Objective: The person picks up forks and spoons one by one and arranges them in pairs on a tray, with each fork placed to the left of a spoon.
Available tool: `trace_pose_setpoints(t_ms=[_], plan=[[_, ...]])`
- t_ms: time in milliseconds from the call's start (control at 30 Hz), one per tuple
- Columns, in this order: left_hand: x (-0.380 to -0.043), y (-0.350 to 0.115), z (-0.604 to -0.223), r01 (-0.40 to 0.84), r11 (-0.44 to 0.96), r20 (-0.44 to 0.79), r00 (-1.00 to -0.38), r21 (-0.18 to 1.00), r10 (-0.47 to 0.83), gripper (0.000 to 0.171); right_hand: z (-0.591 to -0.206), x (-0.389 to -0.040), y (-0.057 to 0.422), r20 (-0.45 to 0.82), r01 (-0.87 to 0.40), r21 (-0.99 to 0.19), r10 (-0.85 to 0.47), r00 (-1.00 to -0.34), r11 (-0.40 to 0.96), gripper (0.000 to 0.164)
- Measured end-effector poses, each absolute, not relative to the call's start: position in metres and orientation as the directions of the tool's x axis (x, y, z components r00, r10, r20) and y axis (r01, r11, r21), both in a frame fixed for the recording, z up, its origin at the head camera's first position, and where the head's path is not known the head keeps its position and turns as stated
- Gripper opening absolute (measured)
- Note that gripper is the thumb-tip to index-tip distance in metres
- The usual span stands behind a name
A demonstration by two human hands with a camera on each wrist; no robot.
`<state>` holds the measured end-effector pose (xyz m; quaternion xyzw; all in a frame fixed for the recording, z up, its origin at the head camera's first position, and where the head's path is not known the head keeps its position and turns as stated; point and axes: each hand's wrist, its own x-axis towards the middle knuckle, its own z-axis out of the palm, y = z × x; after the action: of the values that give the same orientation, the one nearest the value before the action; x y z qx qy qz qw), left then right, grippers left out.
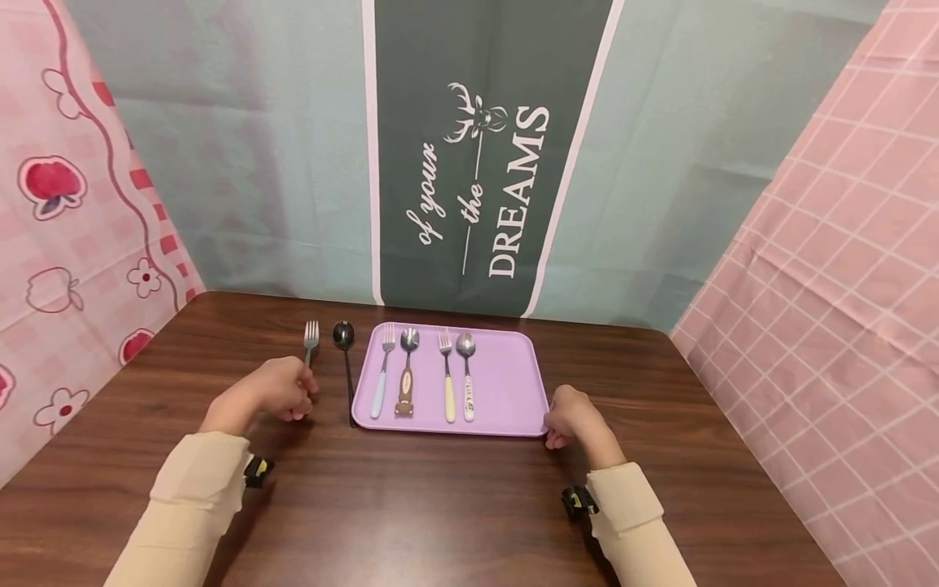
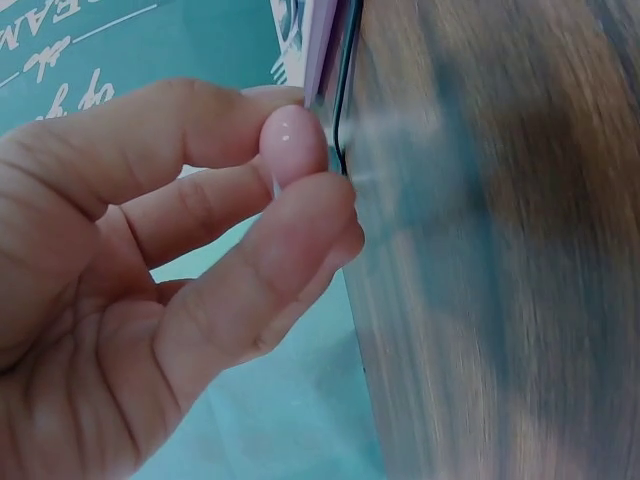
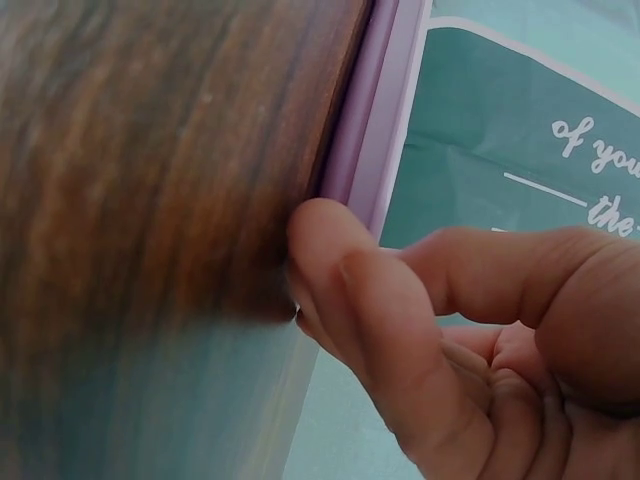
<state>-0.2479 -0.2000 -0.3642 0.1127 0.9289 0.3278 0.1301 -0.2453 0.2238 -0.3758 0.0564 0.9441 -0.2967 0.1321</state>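
Observation:
My left hand [image 1: 275, 390] is just left of the tray, pinching a fork [image 1: 311, 333] by its handle. Its tines point away from me. A glossy pinkish rounded end [image 2: 293, 140] shows between thumb and index finger in the left wrist view; the fingers hide most of the handle. At the near right corner of the lilac tray [image 1: 509, 383], my right hand [image 1: 575, 417] grips the rim. Between the two hands lies a black spoon [image 1: 343, 335], its long handle along the tray's left edge.
Lying on the tray are a blue-handled fork [image 1: 378, 395], a brown bear-handled spoon [image 1: 406, 387], a yellow-handled fork [image 1: 450, 395] and a white patterned-handle spoon [image 1: 468, 391]. The dark wooden table [image 1: 411, 514] backs onto a hanging cloth [image 1: 308, 163], with pink cloths at both sides.

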Motion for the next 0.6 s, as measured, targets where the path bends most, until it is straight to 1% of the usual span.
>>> trace_pose_setpoints(t_ms=[267,433,600], plan=[[-0.257,-0.177,-0.362,0.159,0.725,-0.128,-0.937,0.670,0.325,0.019,-0.372,-0.253,0.227,-0.293,0.176,-0.541,0.011,-0.956,0.822,0.014],[-0.260,-0.163,-0.363,0.170,0.728,-0.113,-0.940,0.664,0.322,0.016,-0.371,-0.253,0.227,-0.295,0.177,-0.548,0.009,-0.955,0.818,0.013],[-0.262,-0.150,-0.366,0.180,0.738,-0.100,-0.943,0.650,0.319,0.017,-0.371,-0.252,0.227,-0.292,0.182,-0.554,0.015,-0.956,0.813,0.012]])
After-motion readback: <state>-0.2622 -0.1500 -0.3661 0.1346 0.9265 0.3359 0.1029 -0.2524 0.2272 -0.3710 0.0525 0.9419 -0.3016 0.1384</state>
